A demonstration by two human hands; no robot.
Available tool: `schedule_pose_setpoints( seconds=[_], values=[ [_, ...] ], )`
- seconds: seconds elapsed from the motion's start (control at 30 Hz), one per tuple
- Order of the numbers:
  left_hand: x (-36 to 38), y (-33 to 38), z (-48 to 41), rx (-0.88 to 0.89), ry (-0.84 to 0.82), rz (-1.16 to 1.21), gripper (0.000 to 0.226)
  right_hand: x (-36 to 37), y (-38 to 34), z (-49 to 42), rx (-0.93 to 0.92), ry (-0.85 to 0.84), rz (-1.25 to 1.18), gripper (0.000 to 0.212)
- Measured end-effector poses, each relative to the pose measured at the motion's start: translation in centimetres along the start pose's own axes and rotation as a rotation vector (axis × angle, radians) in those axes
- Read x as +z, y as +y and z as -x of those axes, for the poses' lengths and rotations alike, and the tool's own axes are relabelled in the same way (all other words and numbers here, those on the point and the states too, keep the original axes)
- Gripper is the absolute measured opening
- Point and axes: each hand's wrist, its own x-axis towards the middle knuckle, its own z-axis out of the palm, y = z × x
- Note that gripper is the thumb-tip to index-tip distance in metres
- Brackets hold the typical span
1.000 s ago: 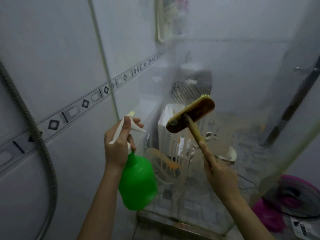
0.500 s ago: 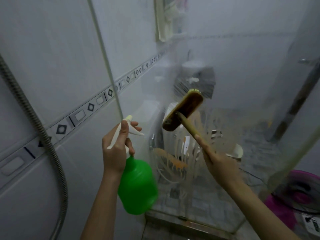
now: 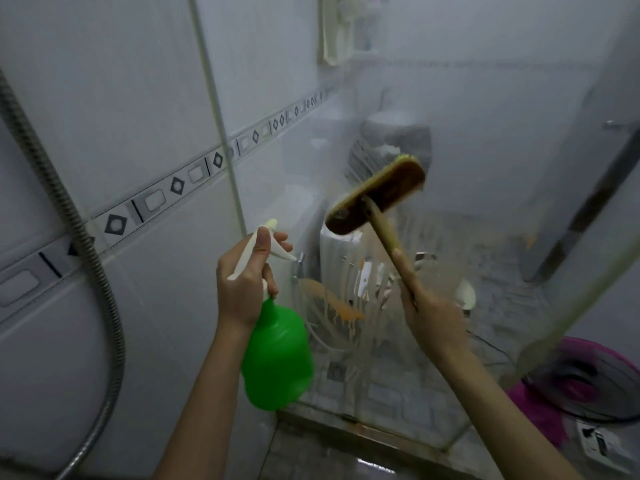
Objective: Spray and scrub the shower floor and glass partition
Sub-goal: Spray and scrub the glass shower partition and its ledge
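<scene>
My left hand (image 3: 244, 289) grips the white trigger head of a green spray bottle (image 3: 277, 358), whose nozzle points toward the glass. My right hand (image 3: 433, 317) holds the wooden handle of a scrub brush (image 3: 377, 195). The brush head is raised at chest height and tilted, pressed against or very near the glass partition (image 3: 485, 168). The glass is misted, with streaks and runs of liquid below the brush. The tiled shower floor (image 3: 311, 455) shows at the bottom, beneath a metal sill (image 3: 363, 427).
A metal shower hose (image 3: 79, 237) hangs down the white tiled wall at left. Behind the glass stand a white toilet (image 3: 343, 258) and a grey door (image 3: 595, 209). A pink fan (image 3: 588, 379) sits at lower right.
The brush head swept left and down on the glass, then back up to the right. My left hand with the spray bottle stayed nearly still.
</scene>
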Motion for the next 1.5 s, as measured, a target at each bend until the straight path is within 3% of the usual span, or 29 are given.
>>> schedule_pose_setpoints(
  seconds=[0.13,0.33,0.47,0.57,0.77,1.0,1.07,1.23,1.4,1.5],
  values=[
    [1.8,-0.3,0.3,-0.029,-0.032,0.005,0.036,-0.6,-1.7,-5.4,-0.02,0.115,-0.048,0.053],
    [3.5,-0.2,0.8,-0.022,-0.052,0.073,0.037,-0.9,3.1,6.9,0.171,0.021,-0.147,0.055],
    [4.9,-0.6,1.1,-0.028,-0.089,0.062,0.037,-2.4,2.6,-0.6,0.078,0.238,-0.155,0.056],
    [6.4,-0.4,1.3,-0.026,-0.112,0.057,0.036,-3.3,2.6,-3.9,0.132,0.356,-0.203,0.054],
    [9.3,-0.2,1.9,-0.032,-0.159,0.121,0.034,-1.3,5.3,8.4,0.306,0.148,-0.276,0.058],
    [11.1,-0.2,2.6,-0.064,-0.216,0.111,0.03,-5.4,6.8,-0.2,0.249,0.471,-0.28,0.054],
    [11.1,-0.2,2.5,-0.074,-0.224,0.121,0.031,-3.8,7.7,3.2,0.281,0.441,-0.236,0.059],
    [10.9,-0.4,2.4,-0.07,-0.238,0.123,0.035,-0.1,6.1,11.0,0.581,0.245,-0.367,0.063],
    [10.6,-0.8,2.4,-0.061,-0.263,0.124,0.036,-4.3,6.1,2.8,0.336,0.489,-0.254,0.051],
    [10.2,-1.2,2.8,-0.059,-0.262,0.124,0.032,-3.6,6.8,4.4,0.366,0.44,-0.226,0.055]
  ],
)
